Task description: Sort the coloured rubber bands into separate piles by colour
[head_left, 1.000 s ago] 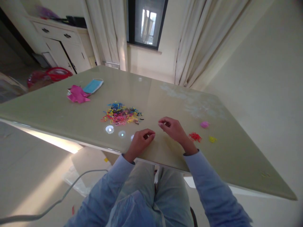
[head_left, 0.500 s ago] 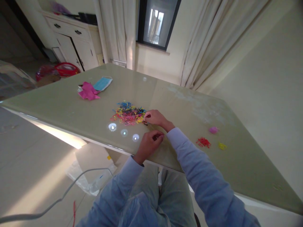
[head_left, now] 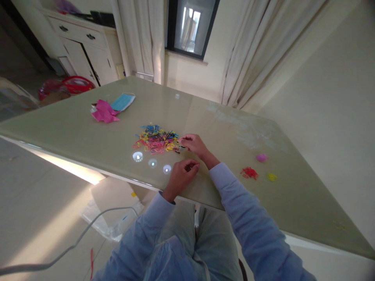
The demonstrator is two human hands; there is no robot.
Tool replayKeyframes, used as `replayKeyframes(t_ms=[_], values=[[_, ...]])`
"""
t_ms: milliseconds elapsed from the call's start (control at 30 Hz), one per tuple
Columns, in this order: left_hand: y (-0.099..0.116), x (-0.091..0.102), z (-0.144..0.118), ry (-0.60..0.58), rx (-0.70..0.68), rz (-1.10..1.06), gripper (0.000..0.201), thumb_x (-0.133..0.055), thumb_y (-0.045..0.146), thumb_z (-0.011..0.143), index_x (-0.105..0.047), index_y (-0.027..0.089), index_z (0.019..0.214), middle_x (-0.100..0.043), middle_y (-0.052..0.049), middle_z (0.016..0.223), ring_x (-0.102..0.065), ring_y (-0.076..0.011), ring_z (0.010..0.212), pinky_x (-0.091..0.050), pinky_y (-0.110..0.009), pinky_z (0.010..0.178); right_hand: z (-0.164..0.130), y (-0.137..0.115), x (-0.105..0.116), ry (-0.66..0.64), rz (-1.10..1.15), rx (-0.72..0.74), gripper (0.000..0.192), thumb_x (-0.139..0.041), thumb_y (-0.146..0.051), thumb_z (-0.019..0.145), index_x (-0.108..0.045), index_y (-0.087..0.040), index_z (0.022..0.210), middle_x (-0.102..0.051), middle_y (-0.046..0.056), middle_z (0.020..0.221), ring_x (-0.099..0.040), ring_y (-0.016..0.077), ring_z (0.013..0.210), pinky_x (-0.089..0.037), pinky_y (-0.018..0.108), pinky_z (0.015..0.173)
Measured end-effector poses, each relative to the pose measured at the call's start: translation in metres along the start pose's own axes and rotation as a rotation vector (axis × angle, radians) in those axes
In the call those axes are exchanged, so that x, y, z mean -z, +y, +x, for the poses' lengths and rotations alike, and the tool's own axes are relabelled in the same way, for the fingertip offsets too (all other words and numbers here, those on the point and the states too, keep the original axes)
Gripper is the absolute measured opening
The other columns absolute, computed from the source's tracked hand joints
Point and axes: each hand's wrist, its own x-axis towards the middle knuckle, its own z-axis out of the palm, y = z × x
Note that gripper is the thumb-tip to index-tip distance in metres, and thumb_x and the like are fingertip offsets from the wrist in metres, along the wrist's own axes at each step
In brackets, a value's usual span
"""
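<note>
Near the colourful pile (head_left: 158,140), left hand (head_left: 181,175) and right hand (head_left: 195,145) curl fingers, any pinch indiscernible.

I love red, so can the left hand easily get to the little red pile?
Probably not: the right sleeve crosses between the left hand and the little red pile, though nothing covers the pile.

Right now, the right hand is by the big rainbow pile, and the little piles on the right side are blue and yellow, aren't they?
Not quite: the head view shows a red pile there, not a blue one, near the yellow pile. The right hand is indeed by the big rainbow pile.
</note>
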Motion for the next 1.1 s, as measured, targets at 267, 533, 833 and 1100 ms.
replayKeyframes(t_ms=[267, 533, 833, 1100], values=[[-0.001, 0.001, 0.000, 0.000, 0.035, -0.041, 0.021, -0.060, 0.035, 0.082, -0.071, 0.016, 0.085, -0.068, -0.001, 0.070, -0.057, -0.0111, 0.058, -0.044, -0.021, 0.053, -0.068, -0.017, 0.028, 0.091, 0.570, -0.060, 0.029, -0.062, -0.048, 0.080, -0.048, -0.022, 0.078, -0.052, -0.002, 0.071, -0.037, 0.0085, 0.050, -0.035, 0.022, 0.047], [0.004, 0.004, 0.000, 0.008, 0.078, -0.062, 0.026, -0.066, 0.040, 0.078, -0.070, 0.016, 0.086, -0.069, -0.002, 0.070, -0.060, -0.0111, 0.056, -0.045, -0.019, 0.048, -0.132, -0.002, 0.068, 0.268, 0.685, -0.025, 0.024, -0.060, -0.041, 0.085, -0.047, -0.023, 0.078, -0.050, 0.000, 0.075, -0.036, 0.0095, 0.052, -0.036, 0.023, 0.048], [0.010, 0.005, 0.001, 0.056, 0.083, -0.030, 0.025, -0.068, 0.039, 0.075, -0.070, 0.015, 0.084, -0.069, -0.001, 0.066, -0.061, -0.0116, 0.054, -0.047, -0.019, 0.047, -0.155, 0.012, 0.089, 0.250, 1.045, 0.000, 0.025, -0.077, -0.030, 0.075, -0.054, -0.020, 0.076, -0.050, -0.004, 0.072, -0.035, 0.0050, 0.051, -0.032, 0.018, 0.046], [0.013, 0.007, 0.000, 0.064, 0.075, 0.017, 0.026, -0.069, 0.039, 0.075, -0.070, 0.015, 0.085, -0.068, 0.000, 0.066, -0.057, -0.0094, 0.050, -0.046, -0.019, 0.047, -0.198, 0.036, 0.130, 0.574, 0.625, -0.020, 0.027, -0.077, -0.040, 0.074, -0.061, -0.019, 0.077, -0.055, -0.003, 0.067, -0.044, 0.0058, 0.051, -0.034, 0.019, 0.047]])
